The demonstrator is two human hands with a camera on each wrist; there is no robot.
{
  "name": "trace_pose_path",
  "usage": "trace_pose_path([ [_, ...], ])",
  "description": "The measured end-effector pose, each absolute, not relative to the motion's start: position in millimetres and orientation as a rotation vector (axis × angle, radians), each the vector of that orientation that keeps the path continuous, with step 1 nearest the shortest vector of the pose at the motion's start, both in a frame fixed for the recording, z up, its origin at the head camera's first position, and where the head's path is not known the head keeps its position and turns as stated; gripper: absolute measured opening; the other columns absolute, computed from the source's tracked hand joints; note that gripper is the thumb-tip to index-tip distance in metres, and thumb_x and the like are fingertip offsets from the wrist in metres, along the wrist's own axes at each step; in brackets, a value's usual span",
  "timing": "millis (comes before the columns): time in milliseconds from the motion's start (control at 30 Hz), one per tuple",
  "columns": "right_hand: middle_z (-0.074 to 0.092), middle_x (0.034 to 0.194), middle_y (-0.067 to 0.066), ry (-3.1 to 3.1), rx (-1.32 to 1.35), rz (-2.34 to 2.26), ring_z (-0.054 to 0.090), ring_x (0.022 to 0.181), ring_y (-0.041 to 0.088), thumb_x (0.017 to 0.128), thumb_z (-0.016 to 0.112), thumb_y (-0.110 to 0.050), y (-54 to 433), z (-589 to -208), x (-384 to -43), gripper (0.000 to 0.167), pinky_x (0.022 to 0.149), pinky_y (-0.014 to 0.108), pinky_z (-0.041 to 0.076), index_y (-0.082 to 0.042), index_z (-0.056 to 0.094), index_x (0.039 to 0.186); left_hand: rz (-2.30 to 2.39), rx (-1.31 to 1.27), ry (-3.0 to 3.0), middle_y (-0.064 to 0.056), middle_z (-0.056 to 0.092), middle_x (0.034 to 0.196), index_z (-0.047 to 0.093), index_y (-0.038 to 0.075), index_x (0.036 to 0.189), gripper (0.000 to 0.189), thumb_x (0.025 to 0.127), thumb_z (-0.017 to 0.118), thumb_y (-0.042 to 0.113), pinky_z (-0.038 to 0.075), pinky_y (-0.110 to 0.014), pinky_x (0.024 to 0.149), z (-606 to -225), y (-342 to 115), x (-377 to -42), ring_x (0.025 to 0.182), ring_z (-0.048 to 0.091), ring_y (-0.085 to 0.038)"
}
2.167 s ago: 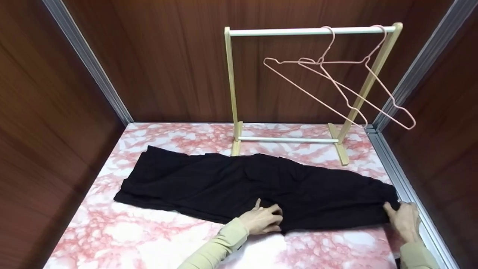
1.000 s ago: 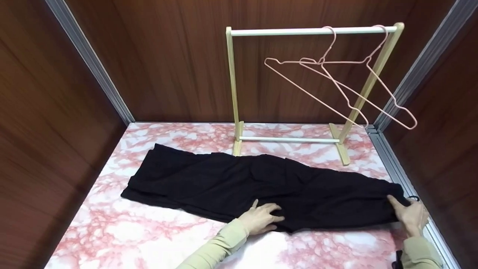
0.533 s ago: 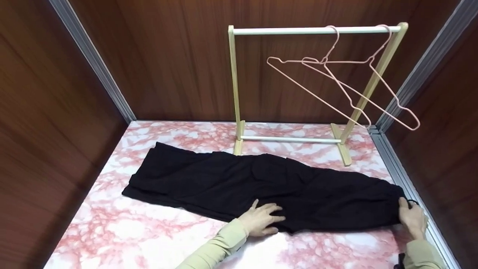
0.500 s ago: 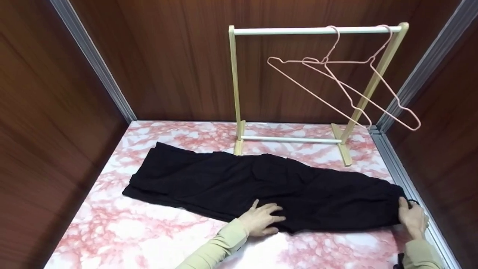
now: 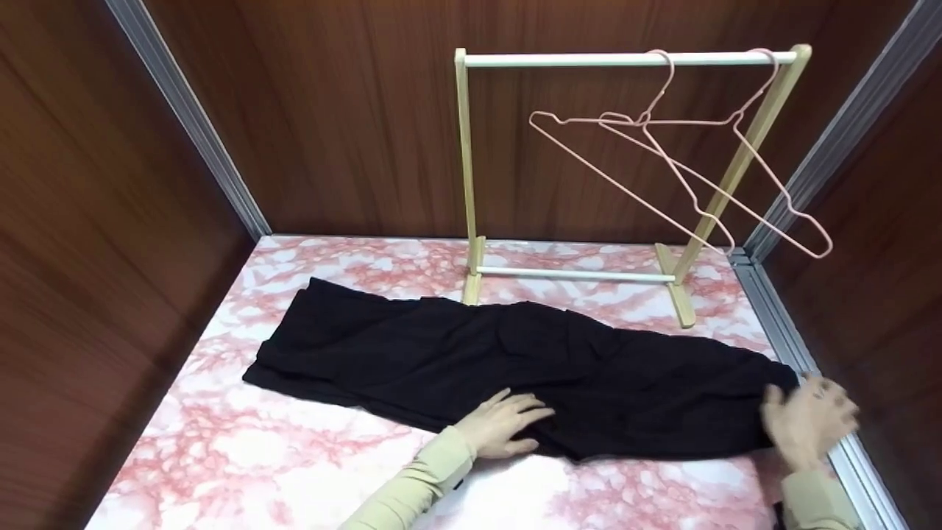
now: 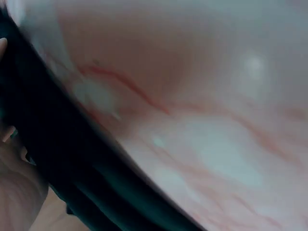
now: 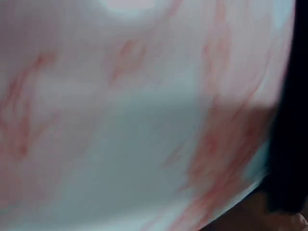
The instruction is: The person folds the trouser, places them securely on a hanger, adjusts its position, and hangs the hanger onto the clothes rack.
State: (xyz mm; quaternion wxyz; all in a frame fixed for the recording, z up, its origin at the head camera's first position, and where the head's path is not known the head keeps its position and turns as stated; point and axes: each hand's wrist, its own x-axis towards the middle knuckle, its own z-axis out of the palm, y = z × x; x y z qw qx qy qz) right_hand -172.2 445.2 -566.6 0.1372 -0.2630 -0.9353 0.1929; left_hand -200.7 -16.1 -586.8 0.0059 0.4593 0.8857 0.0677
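Black trousers (image 5: 412, 346), laid sideways with one leg over the other, stretch across the table; a side pocket faces up and the waist end lies right. My left hand (image 5: 504, 423) rests on their near edge around the middle, fingers spread. At the waist end, my right hand (image 5: 809, 419) is blurred, its thumb and fingers apart; I see no cloth gripped in it. In the left wrist view, the trousers (image 6: 72, 134) run diagonally beside part of the left hand (image 6: 19, 192). The right wrist view shows the trousers (image 7: 291, 120) at its right edge.
A wooden rack (image 5: 567, 274) stands behind the trousers, with two pink hangers (image 5: 625, 188) on its top bar. The table (image 5: 243, 449) has a pink marbled cover. Brown panels (image 5: 353, 147) and metal rails (image 5: 773, 309) enclose it closely, especially on the right.
My right hand first slid right along the waist end, then its fingers loosened and came away from the cloth. My left hand shifted slightly left. The trousers' left end moved a little rightward.
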Motion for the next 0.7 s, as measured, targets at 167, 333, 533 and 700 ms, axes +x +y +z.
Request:
trace_pose_path([
  [167, 0.039, 0.143, 0.038, -2.813, -0.253, 0.418, 0.034, 0.129, 0.063, 0.097, 0.06, -0.034, 388, -572, -183, 0.06, 0.106, 0.076, 0.025, 0.007, 0.045, 0.139, 0.39, 1.324, 2.823, 0.0, 0.048, 0.155, 0.046, 0.025, 0.151, 0.065, 0.097, 0.051, 0.06, 0.026, -0.057, 0.124, -587, -30, -211, 0.151, 0.035, -0.026],
  [333, 0.006, 0.164, 0.032, -3.148, -0.123, 0.692, 0.003, 0.147, 0.061, 0.099, 0.044, -0.063, 348, -576, -189, 0.087, 0.114, 0.079, -0.002, -0.006, 0.017, 0.16, 0.672, 1.075, 2.926, -0.008, 0.044, 0.157, 0.048, 0.018, 0.149, 0.057, 0.102, 0.045, 0.05, 0.021, -0.066, 0.122, -590, -51, -224, 0.15, 0.032, -0.037],
  [533, -0.015, 0.166, 0.026, -3.302, -0.134, 0.801, -0.019, 0.148, 0.058, 0.096, 0.044, -0.069, 343, -591, -189, 0.097, 0.111, 0.078, -0.017, -0.014, 0.0, 0.162, 0.909, 0.665, 3.48, -0.02, 0.06, 0.132, 0.063, 0.007, 0.127, 0.037, 0.094, 0.062, 0.024, 0.031, -0.075, 0.106, -608, -99, -248, 0.125, 0.051, -0.049],
  [700, -0.018, 0.167, 0.023, -3.287, -0.102, 0.839, -0.023, 0.149, 0.054, 0.093, 0.048, -0.07, 349, -600, -190, 0.099, 0.11, 0.077, -0.02, -0.018, -0.001, 0.163, 1.142, -0.275, 3.679, -0.028, 0.055, 0.131, 0.064, 0.006, 0.118, 0.033, 0.087, 0.068, 0.017, 0.026, -0.073, 0.107, -611, -157, -261, 0.125, 0.045, -0.054],
])
